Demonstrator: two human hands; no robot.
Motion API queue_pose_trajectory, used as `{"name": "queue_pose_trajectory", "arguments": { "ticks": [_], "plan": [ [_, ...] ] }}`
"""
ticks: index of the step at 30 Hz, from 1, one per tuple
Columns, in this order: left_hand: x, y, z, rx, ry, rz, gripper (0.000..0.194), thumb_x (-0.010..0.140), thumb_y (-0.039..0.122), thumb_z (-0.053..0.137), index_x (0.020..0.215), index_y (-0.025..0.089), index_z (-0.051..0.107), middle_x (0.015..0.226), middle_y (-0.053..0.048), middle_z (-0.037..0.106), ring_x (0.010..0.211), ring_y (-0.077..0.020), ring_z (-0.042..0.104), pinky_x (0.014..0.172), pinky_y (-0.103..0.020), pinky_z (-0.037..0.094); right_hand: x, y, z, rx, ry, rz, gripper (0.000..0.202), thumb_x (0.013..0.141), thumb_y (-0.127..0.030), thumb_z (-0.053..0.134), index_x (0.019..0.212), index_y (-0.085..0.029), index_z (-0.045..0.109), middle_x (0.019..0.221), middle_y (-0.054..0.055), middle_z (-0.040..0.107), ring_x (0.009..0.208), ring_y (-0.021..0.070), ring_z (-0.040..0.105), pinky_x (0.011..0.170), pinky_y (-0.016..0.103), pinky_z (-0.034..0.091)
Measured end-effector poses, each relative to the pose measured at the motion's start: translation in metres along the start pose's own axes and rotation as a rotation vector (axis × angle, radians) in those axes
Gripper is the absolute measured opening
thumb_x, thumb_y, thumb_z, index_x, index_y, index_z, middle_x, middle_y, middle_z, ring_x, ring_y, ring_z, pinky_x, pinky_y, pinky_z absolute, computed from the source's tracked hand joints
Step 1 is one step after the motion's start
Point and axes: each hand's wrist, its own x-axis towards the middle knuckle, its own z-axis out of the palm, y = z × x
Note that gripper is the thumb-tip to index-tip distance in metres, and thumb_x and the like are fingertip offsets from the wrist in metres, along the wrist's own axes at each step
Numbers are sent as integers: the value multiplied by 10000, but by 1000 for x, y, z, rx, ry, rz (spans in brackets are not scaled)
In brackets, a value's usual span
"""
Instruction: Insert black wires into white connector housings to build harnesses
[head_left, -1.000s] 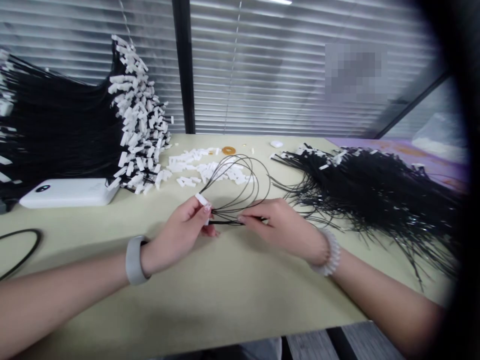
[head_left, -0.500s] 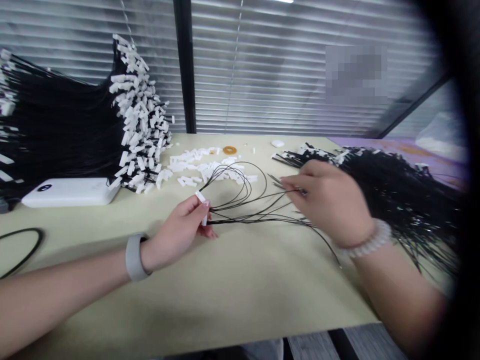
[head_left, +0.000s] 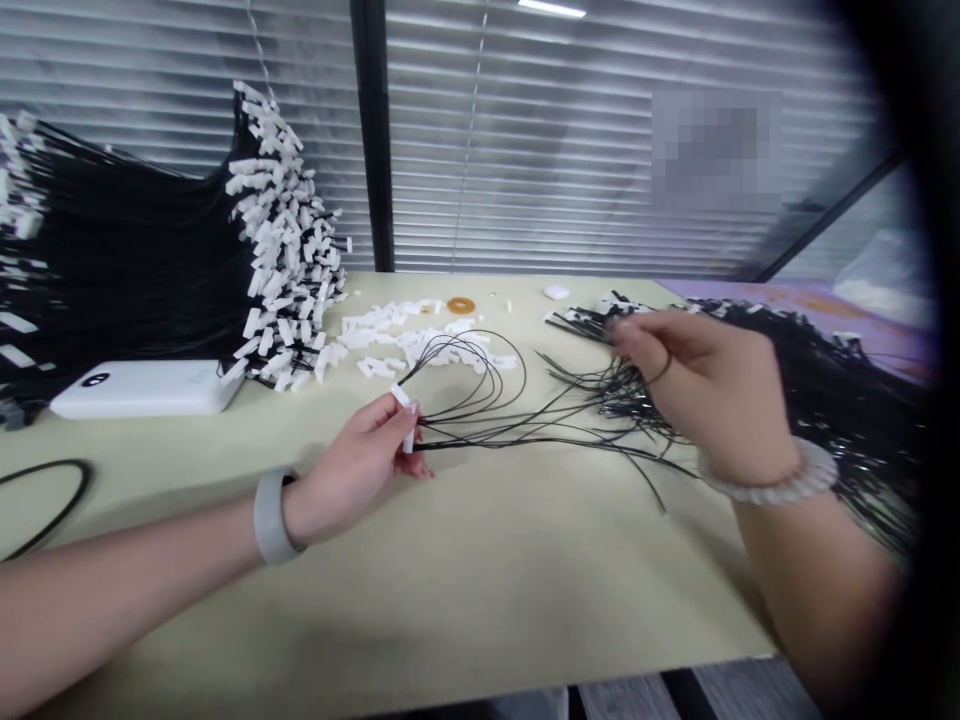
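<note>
My left hand (head_left: 375, 432) is closed on a white plastic connector (head_left: 403, 400), pinched between thumb and fingers. Thin black wires (head_left: 495, 440) run out of it to the right, some bent round in loops above the table. My right hand (head_left: 701, 385) is raised over the near end of a large pile of black wires (head_left: 817, 390) with white connectors. Its thumb and fingers are pinched together and blurred. A dark curved strand shows by the thumb; what the fingertips hold, if anything, I cannot make out.
A tall stack of black wires (head_left: 142, 250) with white connector ends stands at the left, behind a white power bank (head_left: 146, 388). Loose white connectors (head_left: 390, 318) and a brown tape ring (head_left: 460, 305) lie mid-table. A black cable loop (head_left: 86, 480) is at the left edge.
My right hand has moved right and slightly away from the loose wire ends, which now lie in view on the table. My left hand keeps hold of the connector in about the same place.
</note>
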Motion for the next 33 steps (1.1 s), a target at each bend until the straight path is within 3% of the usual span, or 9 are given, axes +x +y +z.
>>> {"name": "queue_pose_trajectory", "arguments": {
  "ticks": [3,5,7,9,12,14,17,21,33],
  "plan": [
    [-2,-1,1,109,-39,18,222,857,391,455,842,172,492,741,22,477,565,-95,538,613,-298,507,4,-2,-5,505,159,51,333,830,-243,503,1162,-255,495,1253,87,463,1106,247,491,809,355,463],
    [-5,1,2,187,-73,39,225,867,388,437,819,173,483,737,26,468,577,-97,549,598,-275,500,4,-4,-7,684,151,118,270,874,-260,409,1125,-276,506,1281,70,438,1101,235,498,798,351,482],
    [-7,4,4,241,-99,51,227,870,382,430,797,173,477,731,29,463,582,-97,550,579,-256,492,1,-7,-6,715,123,199,247,908,-295,343,1030,-269,557,1109,81,548,859,177,592,717,324,502],
    [-9,6,4,269,-109,47,232,871,381,424,781,173,473,718,33,459,578,-97,548,568,-248,483,-4,-13,-1,723,77,228,213,901,-298,400,995,-250,586,818,54,590,560,100,541,604,288,504],
    [-10,7,4,283,-133,18,235,875,386,413,785,177,473,705,35,453,576,-97,537,567,-245,473,-17,-27,11,781,-190,168,412,854,-233,511,1255,-265,421,653,-6,573,473,95,526,520,269,504],
    [-10,6,4,278,-175,-16,233,871,389,421,793,179,485,712,29,452,596,-98,515,578,-246,474,-26,-38,20,710,-380,66,490,847,-203,516,1307,-263,357,726,8,621,564,119,594,554,274,523],
    [-11,4,2,265,-228,-53,232,858,397,447,801,180,508,728,13,453,656,-111,482,601,-249,476,-37,-51,32,449,-463,-161,242,851,-160,495,1065,-223,590,827,13,646,680,98,611,653,238,513],
    [-12,5,0,358,-309,-13,233,865,390,437,808,178,517,723,1,471,675,-125,469,584,-222,421,-46,-58,43,256,-374,-341,158,837,-124,505,915,-191,625,806,-7,638,729,79,581,675,199,463],
    [-10,10,-2,387,-521,6,219,877,367,421,846,176,525,775,-16,490,724,-141,466,692,-258,412,-52,-64,56,227,-235,-417,69,828,-128,504,825,-170,558,807,18,616,761,110,552,700,249,443]
  ]
}}
